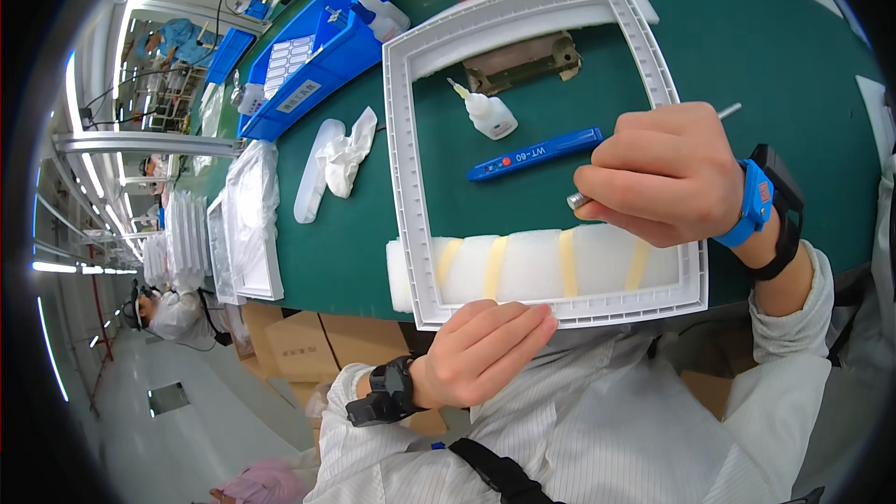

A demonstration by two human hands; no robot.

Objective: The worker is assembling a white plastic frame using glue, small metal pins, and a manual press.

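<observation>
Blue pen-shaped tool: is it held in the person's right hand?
No, the blue pen-shaped tool lies on the green mat; the right hand grips a thin metal tool.

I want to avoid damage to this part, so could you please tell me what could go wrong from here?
The white frame overhangs the table's near edge, steadied only by the left hand; it might tip if released. The thin metal tool in the right hand could scratch the frame. The small glue bottle inside the frame could be knocked over.

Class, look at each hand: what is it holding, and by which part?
The right hand grips a thin metal tool around its middle. The left hand presses the white frame at its near edge.
</observation>
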